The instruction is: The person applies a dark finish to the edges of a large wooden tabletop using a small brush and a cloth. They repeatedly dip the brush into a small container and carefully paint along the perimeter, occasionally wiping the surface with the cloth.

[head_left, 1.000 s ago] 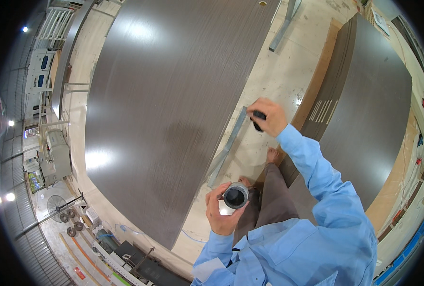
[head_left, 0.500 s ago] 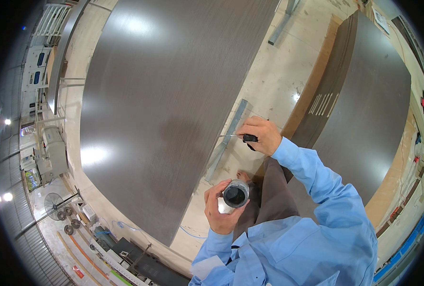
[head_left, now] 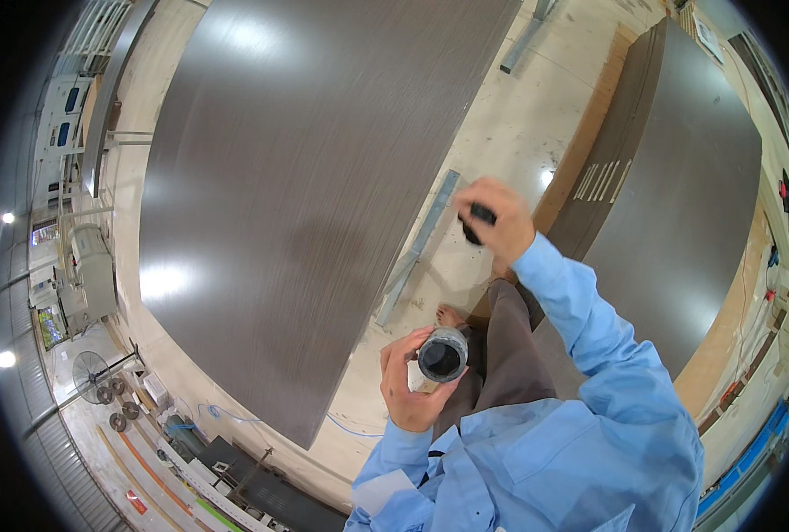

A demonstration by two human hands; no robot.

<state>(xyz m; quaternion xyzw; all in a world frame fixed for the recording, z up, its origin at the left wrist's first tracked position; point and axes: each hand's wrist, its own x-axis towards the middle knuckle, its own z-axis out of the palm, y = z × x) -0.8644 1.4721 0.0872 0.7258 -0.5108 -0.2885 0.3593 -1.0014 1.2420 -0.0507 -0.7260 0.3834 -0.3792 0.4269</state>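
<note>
My left hand (head_left: 405, 397) is wrapped round a small grey can (head_left: 449, 337), its open mouth facing up and its inside dark. The can is held upright in front of my body. My right hand (head_left: 508, 226), blurred by motion, grips a black-handled tool (head_left: 482, 213) above the floor gap. Its thin metal end is not clear now. To the left lies a large dark grey-brown panel (head_left: 297, 168) with fine streaks and a glossy sheen. Neither hand touches it.
A grey metal support bar (head_left: 430, 226) juts from under the panel. On my right stands a stack of similar dark panels (head_left: 696, 168). A bare foot (head_left: 449, 315) shows between them. At the far left are a standing fan (head_left: 93, 371) and a blue hose (head_left: 235, 416).
My right hand has moved up and slightly right, away from the panel's edge, with the black-handled tool. My left hand and the can have barely shifted.
</note>
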